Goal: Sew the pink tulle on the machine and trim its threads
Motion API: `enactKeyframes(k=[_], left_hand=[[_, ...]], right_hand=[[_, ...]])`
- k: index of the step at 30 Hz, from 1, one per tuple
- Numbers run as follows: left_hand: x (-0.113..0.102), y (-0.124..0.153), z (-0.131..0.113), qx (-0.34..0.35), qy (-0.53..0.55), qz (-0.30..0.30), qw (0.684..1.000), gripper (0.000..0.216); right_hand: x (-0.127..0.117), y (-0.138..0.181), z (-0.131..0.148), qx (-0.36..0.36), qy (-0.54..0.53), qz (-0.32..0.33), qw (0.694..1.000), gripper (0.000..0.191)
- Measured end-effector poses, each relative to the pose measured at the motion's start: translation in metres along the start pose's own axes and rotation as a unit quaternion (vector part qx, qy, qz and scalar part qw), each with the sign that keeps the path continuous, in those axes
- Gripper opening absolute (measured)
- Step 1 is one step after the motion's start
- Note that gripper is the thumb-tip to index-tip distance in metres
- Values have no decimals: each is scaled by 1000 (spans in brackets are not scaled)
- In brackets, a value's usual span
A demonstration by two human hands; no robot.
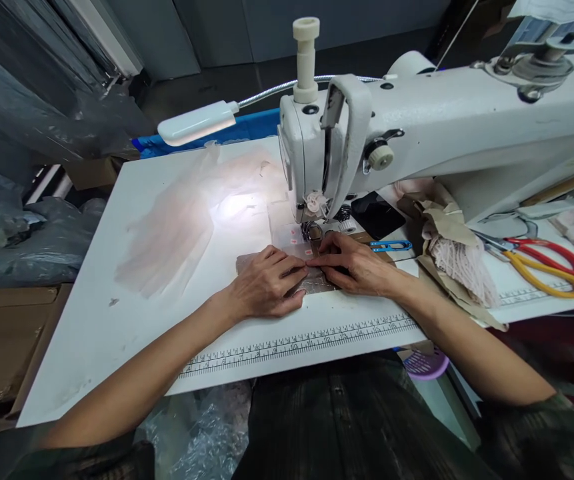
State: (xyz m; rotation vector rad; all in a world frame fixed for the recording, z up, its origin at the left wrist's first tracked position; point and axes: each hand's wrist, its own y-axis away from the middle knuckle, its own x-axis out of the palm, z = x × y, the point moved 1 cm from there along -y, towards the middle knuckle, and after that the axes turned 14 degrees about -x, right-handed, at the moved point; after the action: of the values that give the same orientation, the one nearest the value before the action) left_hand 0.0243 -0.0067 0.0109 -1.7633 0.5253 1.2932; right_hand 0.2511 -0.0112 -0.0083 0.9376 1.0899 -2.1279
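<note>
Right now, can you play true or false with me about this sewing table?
1. The left hand and right hand both rest on the fabric. True.
2. The lamp is off. False: it lights up the table.
3. The scissors have red and yellow handles. True.
4. The right hand holds the blue snips. False: they lie on the table beside it.
</note>
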Motion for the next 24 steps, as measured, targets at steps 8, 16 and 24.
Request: enactKeyframes(k=[8,16,24], left_hand=[[1,-3,10,-17,6,34,999,28],[6,-5,21,-11,5,38,999,35],[8,-7,26,-31,8,54,998,40]], right_hand=[[2,-2,1,44,24,14,999,35],[2,-6,3,95,69,53,992,39],[2,-8,3,108,91,55,988,40]])
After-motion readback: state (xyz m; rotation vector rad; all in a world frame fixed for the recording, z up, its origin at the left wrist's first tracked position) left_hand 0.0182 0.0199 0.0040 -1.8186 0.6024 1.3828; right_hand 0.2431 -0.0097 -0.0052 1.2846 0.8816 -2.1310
